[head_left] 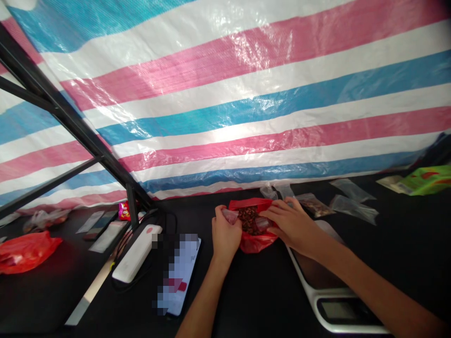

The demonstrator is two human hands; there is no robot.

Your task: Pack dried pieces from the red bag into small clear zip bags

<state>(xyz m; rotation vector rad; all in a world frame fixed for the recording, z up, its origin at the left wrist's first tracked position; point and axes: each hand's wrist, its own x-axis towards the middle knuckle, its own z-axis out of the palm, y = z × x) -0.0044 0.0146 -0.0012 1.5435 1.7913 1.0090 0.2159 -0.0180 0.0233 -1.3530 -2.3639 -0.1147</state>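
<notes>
A red plastic bag (259,243) lies open on the black table, with small reddish-brown dried pieces (248,219) inside. At its left edge, my left hand (226,232) is closed around a small clear plastic bag (230,216). My right hand (291,223) reaches over the bag's right side, its fingers bent down at the contents. Under those fingertips shows a bit of clear plastic (261,223), which the hand appears to pinch; its full shape is hidden. Beneath my right forearm is a kitchen scale (313,300), partly covered.
Left of my hands lie a phone (185,277) and a white power bank (136,256) with cables. Clear bags (354,208) and a filled packet (315,205) lie behind the scale. A green package (430,180) is far right, another red bag (28,251) far left. A black metal frame (75,122) rises left.
</notes>
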